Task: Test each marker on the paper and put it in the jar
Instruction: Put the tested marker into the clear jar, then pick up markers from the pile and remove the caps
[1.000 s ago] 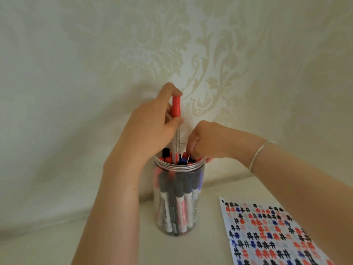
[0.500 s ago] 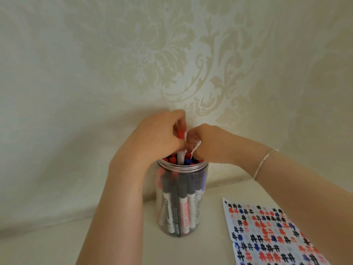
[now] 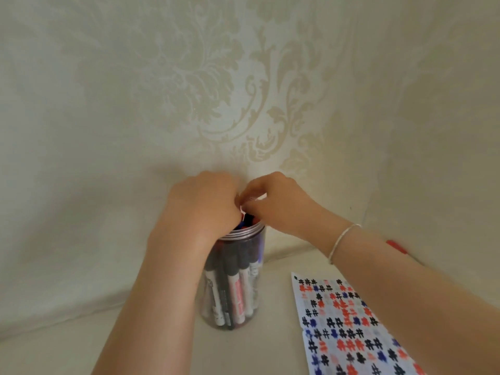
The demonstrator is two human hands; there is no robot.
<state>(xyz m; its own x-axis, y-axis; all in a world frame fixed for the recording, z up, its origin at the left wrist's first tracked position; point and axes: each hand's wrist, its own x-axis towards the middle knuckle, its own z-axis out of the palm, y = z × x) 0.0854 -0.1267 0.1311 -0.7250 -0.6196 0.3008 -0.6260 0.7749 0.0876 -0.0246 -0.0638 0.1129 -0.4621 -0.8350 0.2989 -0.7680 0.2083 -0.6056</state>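
Cream damask wallpaper (image 3: 243, 90) backed the pale desk (image 3: 167, 345) on which I worked, seen from the head camera. My left hand (image 3: 201, 204) and right hand (image 3: 276, 201) met directly over the mouth of the clear jar (image 3: 234, 282), fingers of both curled down among the marker caps; I could not tell which marker, if any, either hand gripped, since the fingers hid the tips. Markers in the jar (image 3: 238, 288) stood upright, packed close, long axes vertical, so any further seating would, I judged, run straight down from the hands. Just right of the jar lay the test paper (image 3: 349, 328), covered with black, red and blue hash marks. Behind my right forearm, near the wall, a red marker (image 3: 396, 247) lay on the desk, well apart from the jar and nearer my right hand; it appeared not yet put away.
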